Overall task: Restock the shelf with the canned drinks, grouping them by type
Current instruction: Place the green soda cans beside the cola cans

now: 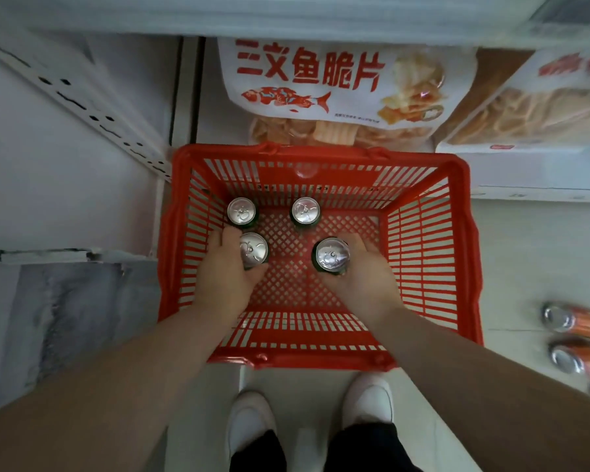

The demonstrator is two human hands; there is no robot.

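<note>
Each of the hands wraps one upright can in the red basket (433, 253): left hand (223, 270) on the left can (253, 250), right hand (365, 270) on the right can (332, 254). Next they lift straight up.

Four upright dark cans (306, 210) stand in the red basket (423, 240); orange cans (576, 321) lie outside.

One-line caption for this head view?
Both hands, left and right, each grip a can inside the red basket; two cans remain.

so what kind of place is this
Most likely a small shop aisle: a red shopping basket holding drink cans sits on the floor, big snack bags fill the low shelf, and orange cans lie at the right.
</note>
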